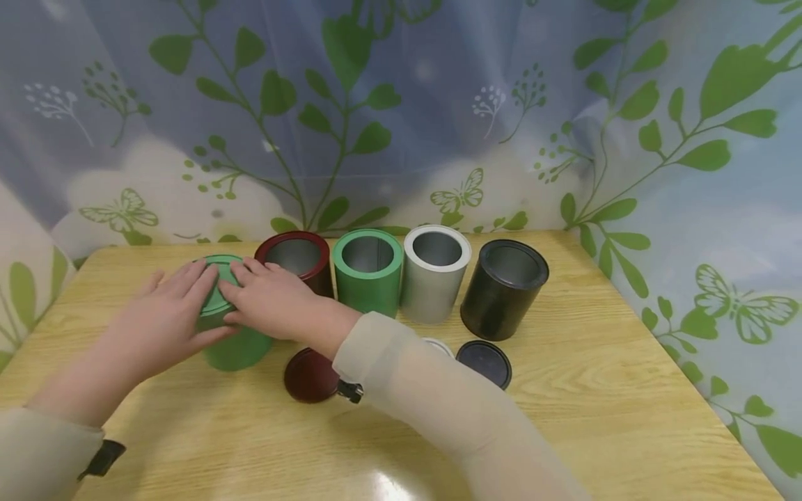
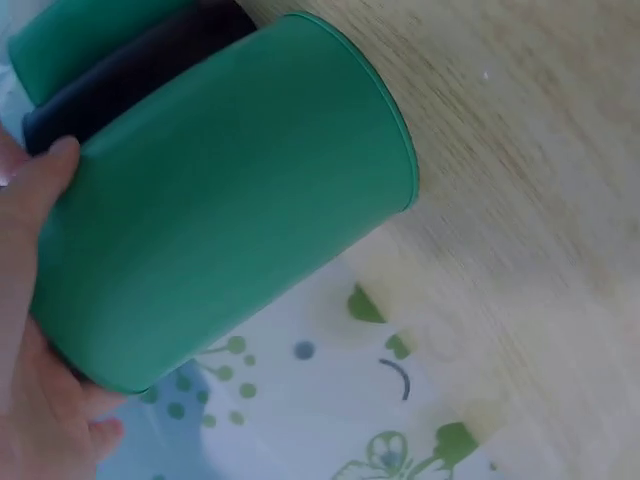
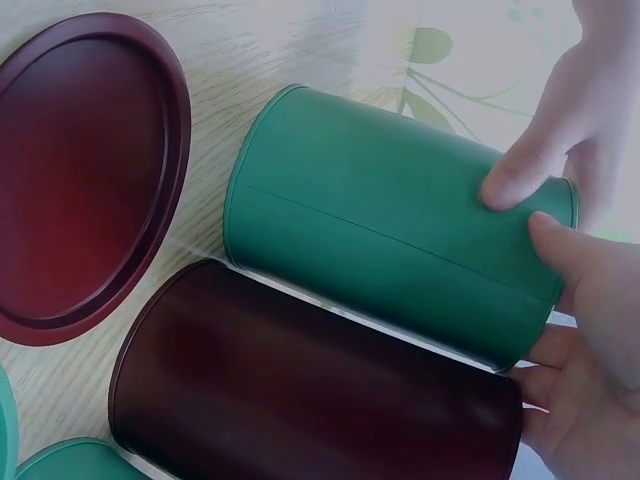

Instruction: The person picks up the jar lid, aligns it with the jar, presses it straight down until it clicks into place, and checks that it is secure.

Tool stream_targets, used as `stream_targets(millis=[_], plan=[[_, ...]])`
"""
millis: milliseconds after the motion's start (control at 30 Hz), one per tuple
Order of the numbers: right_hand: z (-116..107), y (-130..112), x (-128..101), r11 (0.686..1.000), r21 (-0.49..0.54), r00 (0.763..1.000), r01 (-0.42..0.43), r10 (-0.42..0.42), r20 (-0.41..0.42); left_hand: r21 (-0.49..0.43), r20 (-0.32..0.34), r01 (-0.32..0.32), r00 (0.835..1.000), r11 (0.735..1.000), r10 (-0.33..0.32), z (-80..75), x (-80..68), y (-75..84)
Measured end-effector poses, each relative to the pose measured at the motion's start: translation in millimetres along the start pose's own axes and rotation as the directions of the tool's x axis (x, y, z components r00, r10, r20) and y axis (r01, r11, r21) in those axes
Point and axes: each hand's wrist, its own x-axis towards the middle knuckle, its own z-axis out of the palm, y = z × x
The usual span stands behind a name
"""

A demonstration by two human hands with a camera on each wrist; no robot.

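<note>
Both my hands are on the lidded green tin (image 1: 234,334) at the left front of the table (image 1: 601,390). My left hand (image 1: 164,321) wraps the tin's near side, thumb low on the wall and fingers laid over the green lid (image 1: 216,296); my right hand (image 1: 269,299) comes across from the other side, fingers spread flat on the same lid, thumb down against the wall. In the right wrist view a fingertip and thumb pinch at the rim where lid meets body. So I judge the step in hand is seating this lid. Whether it is pressed fully home I cannot tell, since my fingers cover most of the rim.

The tin stands upright, just beside the dark red tin (image 1: 299,259), which starts a row with an open green tin (image 1: 368,270), a white tin (image 1: 435,273) and a black tin (image 1: 504,288), all lidless. In front lie a dark red lid (image 1: 310,376), a black lid (image 1: 484,362) and a white lid (image 1: 438,344) mostly hidden by my sleeve.

The next move, as I judge it, calls for even downward pressure around the rim, then a release with the tin kept upright.
</note>
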Motion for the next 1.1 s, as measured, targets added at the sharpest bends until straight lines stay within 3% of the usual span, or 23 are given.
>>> stream_targets(millis=[133, 267, 433, 600, 667, 733, 867, 1100], plan=[[0.2, 1.2, -1.5, 1.0, 0.007, 1.0, -0.007, 0.007, 0.001, 0.015, -0.011, 0.045, 0.999, 0.999, -0.045, 0.6, -5.5, 0.9], [0.4, 0.8, -1.5, 1.0, -0.011, 1.0, -0.006, 0.006, 0.0, 0.037, -0.048, 0.013, 0.999, 0.999, -0.011, 3.2, -7.4, -0.4], [0.5, -1.6, 2.9, 1.0, -0.03, 1.0, 0.003, -0.003, 0.022, 0.003, -0.133, -0.012, 0.991, 1.0, 0.013, 6.7, -11.8, -4.2], [-1.3, -0.7, 4.2, 1.0, -0.013, 0.999, -0.016, 0.016, 0.04, 0.0, -0.086, -0.003, 0.996, 1.0, 0.003, 2.8, -13.3, -4.0], [-1.4, -0.3, 3.9, 1.0, 0.001, 0.999, -0.02, 0.02, 0.04, 0.016, -0.112, -0.027, 0.993, 1.0, 0.028, 0.8, -15.8, -2.8], [-1.4, -0.1, 3.2, 1.0, 0.01, 0.999, -0.023, 0.023, 0.041, 0.031, -0.196, -0.08, 0.977, 0.996, 0.084, 0.0, -18.4, -1.0], [-1.4, -1.9, 3.5, 0.999, 0.017, 0.998, -0.036, 0.035, 0.046, 0.067, -0.333, -0.184, 0.922, 0.981, 0.196, -0.6, -20.2, 0.5], [-2.7, -2.7, 3.0, 0.999, -0.001, 0.998, -0.032, 0.032, 0.048, 0.155, -0.351, -0.257, 0.888, 0.954, 0.296, -3.1, -15.3, -1.5]])
